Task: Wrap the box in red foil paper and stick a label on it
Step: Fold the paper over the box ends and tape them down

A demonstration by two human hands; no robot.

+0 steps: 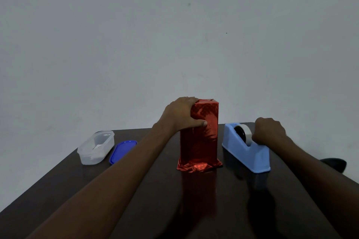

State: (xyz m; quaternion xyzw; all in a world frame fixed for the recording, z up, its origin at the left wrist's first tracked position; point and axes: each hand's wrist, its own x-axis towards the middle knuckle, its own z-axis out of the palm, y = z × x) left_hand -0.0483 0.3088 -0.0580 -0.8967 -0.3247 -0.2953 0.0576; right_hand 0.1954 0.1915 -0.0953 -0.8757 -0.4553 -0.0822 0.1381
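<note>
The box [200,141] stands upright in the middle of the dark table, covered in shiny red foil paper that flares out loosely at its base. My left hand [182,115] grips its upper left side, thumb across the front face. To the right stands a light blue tape dispenser [250,151] holding a white tape roll [243,133]. My right hand [269,132] rests on the dispenser by the roll, fingers curled; whether it pinches the tape end is hidden.
A clear plastic container [96,146] with white pieces inside sits at the left, its blue lid [122,151] lying beside it. The dark table [155,200] ends just behind the objects, against a plain grey wall. A dark object [336,164] shows at the right edge.
</note>
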